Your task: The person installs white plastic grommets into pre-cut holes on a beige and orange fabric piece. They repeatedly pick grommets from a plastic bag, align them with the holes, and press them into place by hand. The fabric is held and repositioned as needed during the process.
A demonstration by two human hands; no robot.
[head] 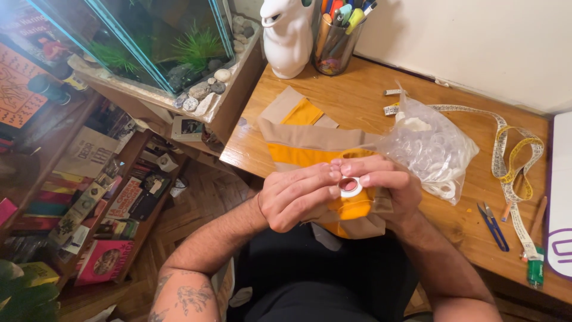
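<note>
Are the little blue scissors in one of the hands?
No, the blue scissors lie on the wooden table, away from both hands holding the white ring.

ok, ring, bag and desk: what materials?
Ring: looks like white plastic, smooth and slightly glossy, pinched between left hand and right hand.
Bag: thin clear plastic film, crinkled, contents visible through it.
Desk: wood, visible grain, satin sheen.

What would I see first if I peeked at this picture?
Two hands, the left hand and right hand, pinch a small white ring against orange and tan fabric in the middle. Beside them on the wooden desk lies a clear bag of rings, and a fish tank sits upper left.
</note>
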